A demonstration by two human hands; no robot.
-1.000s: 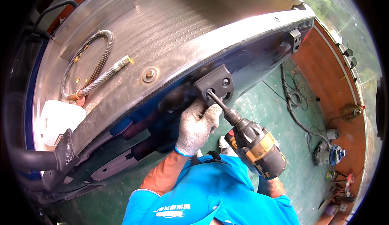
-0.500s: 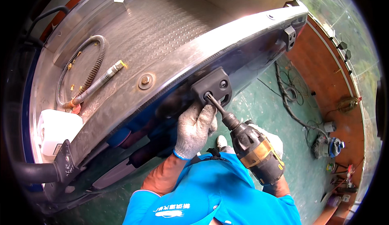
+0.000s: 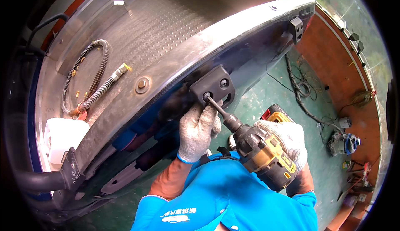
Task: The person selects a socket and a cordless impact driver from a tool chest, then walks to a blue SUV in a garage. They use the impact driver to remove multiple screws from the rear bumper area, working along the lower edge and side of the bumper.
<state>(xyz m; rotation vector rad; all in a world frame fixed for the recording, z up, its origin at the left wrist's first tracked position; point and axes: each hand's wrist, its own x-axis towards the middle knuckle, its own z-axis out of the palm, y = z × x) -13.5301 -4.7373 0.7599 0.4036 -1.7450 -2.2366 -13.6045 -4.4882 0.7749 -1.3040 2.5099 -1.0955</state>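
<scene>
My right hand [image 3: 287, 141], in a white knit glove, is wrapped round the handle of a black and yellow impact driver [image 3: 262, 154]. The driver's long bit [image 3: 216, 107] points up and left into the lower-left hole of a black bracket [image 3: 213, 83]. That bracket lies against the dark blue panel [image 3: 254, 66], with a bolt head in its upper-right hole. My gloved left hand [image 3: 196, 131] is closed at the bracket's lower edge, thumb and fingers close to the bit. Its fingertips are partly hidden behind the bracket and the bit.
A metal bed with a tread-plate floor [image 3: 154, 31] lies beyond the panel, holding a corrugated hose [image 3: 98, 87] and a white plastic can [image 3: 64, 139]. A second bracket [image 3: 296, 29] sits farther right. A thick cable [image 3: 300, 95] and a small machine [image 3: 341, 143] are on the green floor.
The driver has turned in my right hand, bringing its yellow side and red-edged battery into view. Its bit stays at the same bracket hole. The whole view has shifted slightly.
</scene>
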